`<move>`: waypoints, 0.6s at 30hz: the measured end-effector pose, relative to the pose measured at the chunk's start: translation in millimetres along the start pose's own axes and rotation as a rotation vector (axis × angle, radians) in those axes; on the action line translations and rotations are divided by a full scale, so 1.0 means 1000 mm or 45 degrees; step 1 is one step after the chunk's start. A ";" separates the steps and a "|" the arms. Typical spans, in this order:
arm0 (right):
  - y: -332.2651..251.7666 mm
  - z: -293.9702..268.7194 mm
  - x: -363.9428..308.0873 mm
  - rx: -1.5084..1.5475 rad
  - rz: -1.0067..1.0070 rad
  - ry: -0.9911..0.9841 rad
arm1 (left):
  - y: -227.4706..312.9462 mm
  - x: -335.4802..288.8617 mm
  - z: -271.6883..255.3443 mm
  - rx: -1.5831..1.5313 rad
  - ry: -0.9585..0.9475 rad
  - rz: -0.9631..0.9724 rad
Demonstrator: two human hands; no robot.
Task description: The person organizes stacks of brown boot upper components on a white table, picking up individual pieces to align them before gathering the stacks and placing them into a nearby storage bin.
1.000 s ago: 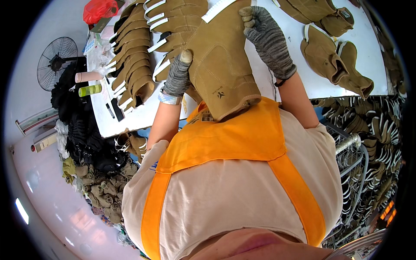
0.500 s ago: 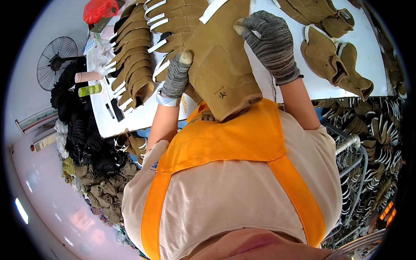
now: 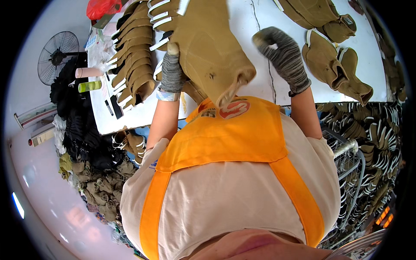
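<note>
A brown boot upper [image 3: 208,52] with a white strip at its top hangs tilted over the table's near edge. My left hand [image 3: 172,71], in a grey striped glove with a pale thumb tip, is closed on its left edge; the fingers are behind the material. To the right of the upper, and apart from it, is my right hand [image 3: 284,56], gloved alike. Its thumb and fingers are drawn together in a pinch, with a small gap behind the blurred tips. Whether anything small is between them does not show.
Overlapping brown uppers [image 3: 136,56] line the white table [image 3: 260,82] at left. More brown uppers [image 3: 325,58] lie at right. A green-yellow bottle [image 3: 89,86] and a black fan [image 3: 56,56] are at left. A wire cart [image 3: 346,160] and piled uppers stand lower right.
My right hand has moved off the upper, to the right and slightly nearer. The upper has turned and shifted left in my left hand, its lower opening swinging upward.
</note>
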State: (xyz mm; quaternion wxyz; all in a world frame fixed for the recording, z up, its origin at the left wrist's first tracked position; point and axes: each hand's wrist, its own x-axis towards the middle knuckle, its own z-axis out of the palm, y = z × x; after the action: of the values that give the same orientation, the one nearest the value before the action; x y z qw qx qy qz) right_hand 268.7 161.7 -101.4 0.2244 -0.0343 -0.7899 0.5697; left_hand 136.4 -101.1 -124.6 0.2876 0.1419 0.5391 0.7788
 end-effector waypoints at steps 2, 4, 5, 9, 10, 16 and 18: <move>0.020 -0.018 0.000 -0.504 0.200 0.090 | 0.002 0.006 -0.003 -0.084 0.031 0.053; 0.014 -0.025 -0.004 -0.490 -0.025 0.107 | 0.007 0.011 -0.004 -0.014 0.090 0.157; 0.010 -0.022 -0.005 -0.287 0.029 0.070 | 0.010 0.013 -0.002 0.015 0.116 0.204; 0.004 0.002 -0.011 0.170 0.321 -0.220 | 0.014 0.020 0.001 0.130 0.182 0.293; 0.000 0.012 -0.012 0.158 0.419 -0.286 | 0.015 0.019 0.002 0.155 0.206 0.290; 0.000 0.026 -0.010 -0.017 0.314 -0.047 | 0.019 0.017 0.005 0.284 0.258 0.327; 0.011 0.022 -0.007 0.125 0.319 -0.025 | 0.016 0.018 0.001 0.280 0.246 0.360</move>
State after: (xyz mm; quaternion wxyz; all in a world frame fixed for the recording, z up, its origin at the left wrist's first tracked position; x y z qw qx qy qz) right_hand 264.1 143.4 -119.4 0.1452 -0.1162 -0.7526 0.6316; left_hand 118.0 -93.9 -110.7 0.1052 0.1714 0.6208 0.7578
